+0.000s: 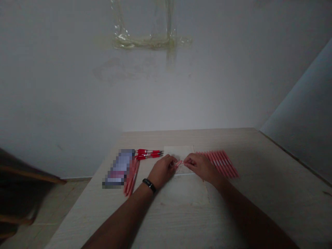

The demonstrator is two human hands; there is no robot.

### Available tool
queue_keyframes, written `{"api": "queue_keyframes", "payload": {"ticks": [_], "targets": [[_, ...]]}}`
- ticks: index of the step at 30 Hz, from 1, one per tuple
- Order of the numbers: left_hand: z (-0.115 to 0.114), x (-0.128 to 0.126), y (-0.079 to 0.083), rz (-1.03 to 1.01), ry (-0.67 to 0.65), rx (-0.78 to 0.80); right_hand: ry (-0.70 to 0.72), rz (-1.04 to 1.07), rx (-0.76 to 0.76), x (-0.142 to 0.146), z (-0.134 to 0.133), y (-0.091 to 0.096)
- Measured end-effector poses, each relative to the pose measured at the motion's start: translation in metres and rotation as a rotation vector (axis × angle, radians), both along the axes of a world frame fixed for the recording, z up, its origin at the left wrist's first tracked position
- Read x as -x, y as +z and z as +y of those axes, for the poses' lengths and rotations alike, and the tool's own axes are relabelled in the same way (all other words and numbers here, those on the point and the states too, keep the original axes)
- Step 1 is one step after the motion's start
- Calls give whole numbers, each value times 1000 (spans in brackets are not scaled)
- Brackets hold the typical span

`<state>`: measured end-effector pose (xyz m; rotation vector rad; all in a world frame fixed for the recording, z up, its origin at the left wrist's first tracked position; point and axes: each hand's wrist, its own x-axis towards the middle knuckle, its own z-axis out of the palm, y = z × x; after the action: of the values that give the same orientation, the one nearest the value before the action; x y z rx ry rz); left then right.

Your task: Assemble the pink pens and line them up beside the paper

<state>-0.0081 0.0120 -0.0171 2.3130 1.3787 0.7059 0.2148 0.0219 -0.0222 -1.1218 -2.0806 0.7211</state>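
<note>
Over the middle of the table, my left hand (166,166) is closed in a pinch on a slim pink-and-white pen (178,163). My right hand (199,165) pinches the pen's other end, so the fingertips of both hands almost meet. Much of the pen is hidden by the fingers. Beneath the hands lies a pale sheet (181,150) with a thin white strip (184,174) across it. Beside my right hand is a neat row of several pink-red pens (224,164). Several bright red pens (149,154) with dark tips lie beyond my left hand.
Several loose pink-red pen tubes (131,180) lie at the left, next to a blurred-out phone-like object (119,167). The pale wooden table (176,221) meets a wall (207,86) at the back. A dark wooden piece of furniture (26,174) stands at the lower left.
</note>
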Motion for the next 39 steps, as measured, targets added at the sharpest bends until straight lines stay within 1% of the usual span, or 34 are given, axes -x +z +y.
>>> {"api": "queue_keyframes", "payload": {"ticks": [6, 11, 16, 19, 25, 32, 39], "targets": [[-2, -3, -2, -22, -10, 23, 1, -28, -31, 0, 0, -1], [-1, -2, -2, -89, 34, 22, -63, -38, -104, -1, 0, 4], [-1, -1, -2, -41, 20, 8, -114, -8, -105, -4, 1, 6], [-1, -1, -4, -12, -4, 6, -107, 1, -106, -5, 1, 6], [0, -1, -8, -19, 3, 7, -96, -2, -118, -4, 0, 7], [-1, -4, -4, -62, -1, 4, -102, 11, -95, -6, 1, 5], [-2, -4, 1, -97, -20, -19, -167, -29, -126, -10, 5, 1]]}}
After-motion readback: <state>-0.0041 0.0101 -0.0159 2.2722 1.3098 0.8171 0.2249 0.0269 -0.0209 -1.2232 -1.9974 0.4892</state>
